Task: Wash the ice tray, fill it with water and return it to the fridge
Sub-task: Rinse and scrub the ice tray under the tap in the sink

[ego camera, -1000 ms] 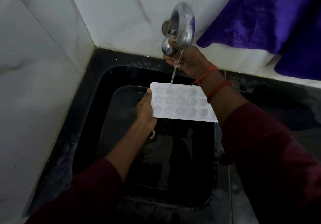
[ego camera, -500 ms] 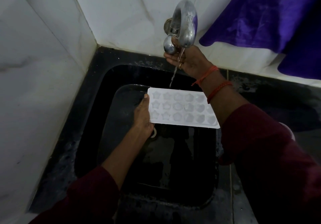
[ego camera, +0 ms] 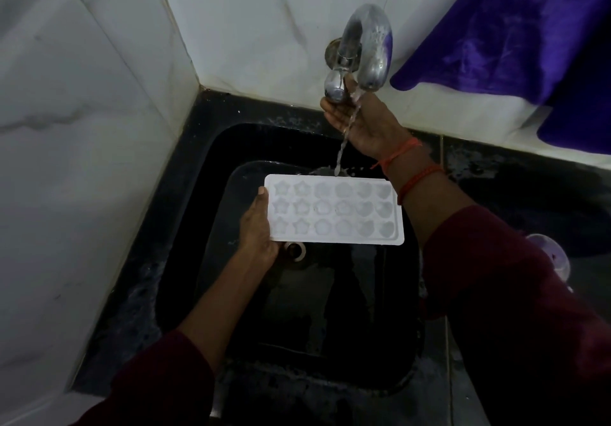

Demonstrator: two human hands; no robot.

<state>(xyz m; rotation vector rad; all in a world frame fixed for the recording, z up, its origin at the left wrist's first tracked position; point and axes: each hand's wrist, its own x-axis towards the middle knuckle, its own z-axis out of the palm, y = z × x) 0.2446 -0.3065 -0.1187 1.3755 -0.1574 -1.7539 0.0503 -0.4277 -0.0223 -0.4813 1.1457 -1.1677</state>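
Note:
A white ice tray [ego camera: 334, 210] with star, round and heart moulds is held level over the black sink [ego camera: 185, 174]. My left hand [ego camera: 258, 227] grips its left end, thumb on top. My right hand [ego camera: 360, 121] reaches up to the round knob of the chrome tap [ego camera: 367, 45] and holds it; the fingers are partly hidden behind the knob. A thin stream of water [ego camera: 344, 144] falls from the spout and lands at the tray's far edge.
White marble tiles [ego camera: 82, 128] close in the left and back. A purple cloth [ego camera: 515, 28] hangs at the upper right. The drain [ego camera: 296, 250] shows below the tray. A small clear object [ego camera: 549, 257] sits on the dark counter at right.
The tray has moved lower and nearer to me, so the stream that hit its moulds now falls at its far edge. My right hand stays on the tap knob.

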